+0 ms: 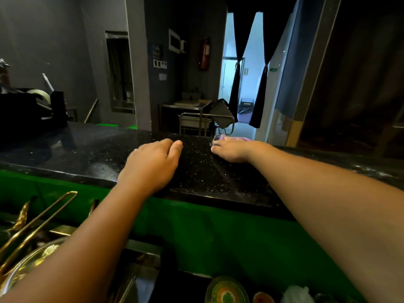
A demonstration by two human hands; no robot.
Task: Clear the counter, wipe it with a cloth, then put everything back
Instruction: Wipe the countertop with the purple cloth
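I am leaning both arms over the black speckled counter [87, 154]. My right hand [235, 150] is lying on the pink cloth [241, 138], fingers stretched fairly flat and pressing it down rather than clutching it. The cloth is sitting at the counter's far edge, about one o'clock from the middle of my view, with only a strip showing beyond my fingers. My left hand [153, 164] is resting on the bare stone at nine o'clock from the right one, near it but not touching. Its fingers are curling in and the thumb is tucking against the forefinger, with nothing showing inside. A metal chair frame [227, 123] is standing behind the counter, just past the cloth at twelve o'clock. Gold tongs [67, 197] are lying at eight o'clock above a metal bowl [32, 259], and a painted plate [227, 290] is sitting at six o'clock.
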